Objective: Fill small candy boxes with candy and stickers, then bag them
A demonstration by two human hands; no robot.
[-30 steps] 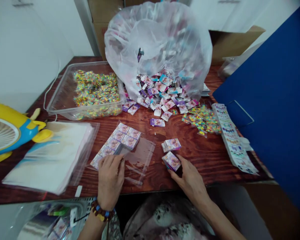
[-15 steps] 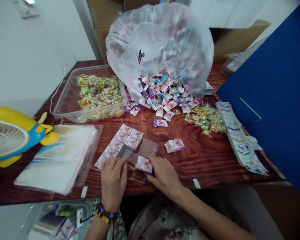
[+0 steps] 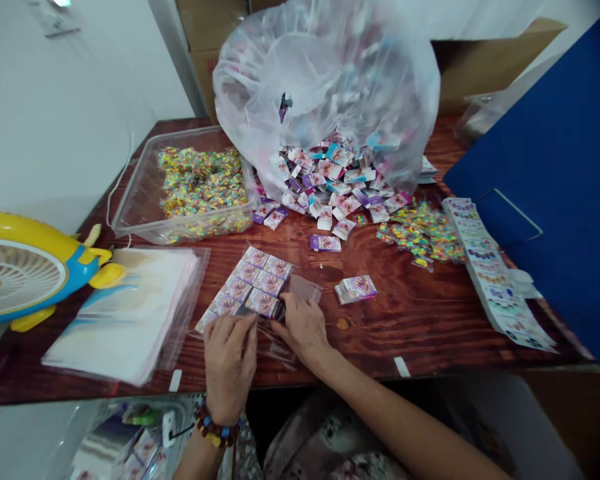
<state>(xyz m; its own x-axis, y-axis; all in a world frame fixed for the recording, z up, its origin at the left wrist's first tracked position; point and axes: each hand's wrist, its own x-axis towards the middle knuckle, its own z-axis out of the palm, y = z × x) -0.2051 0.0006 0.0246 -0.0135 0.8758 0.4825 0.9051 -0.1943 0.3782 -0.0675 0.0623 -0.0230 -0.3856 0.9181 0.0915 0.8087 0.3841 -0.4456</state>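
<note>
Several small printed boxes (image 3: 237, 289) lie in two rows inside a clear plastic bag (image 3: 307, 288) near the table's front edge. My right hand (image 3: 303, 331) grips a small printed box (image 3: 261, 303) by its right end, at the near end of the right-hand row. With its fingers pinched, my left hand (image 3: 229, 360) holds the near edge of the bag; the exact grip is partly hidden. A short stack of the same boxes (image 3: 356, 289) rests to the right of my right hand, and a single purple-sided box (image 3: 325, 243) lies beyond it.
A big translucent sack (image 3: 325, 73) spills boxes at the back. Left of it stands a clear tub (image 3: 135, 227) of colourful small packets. More packets (image 3: 425, 230) and sticker sheets (image 3: 495, 280) lie right. Flat plastic bags (image 3: 115, 320) and a yellow fan (image 3: 30, 273) are left.
My right hand has moved left and away from me with the box, bringing it against the right-hand row in the bag. My left hand stays at the bag's edge. The view has shifted slightly.
</note>
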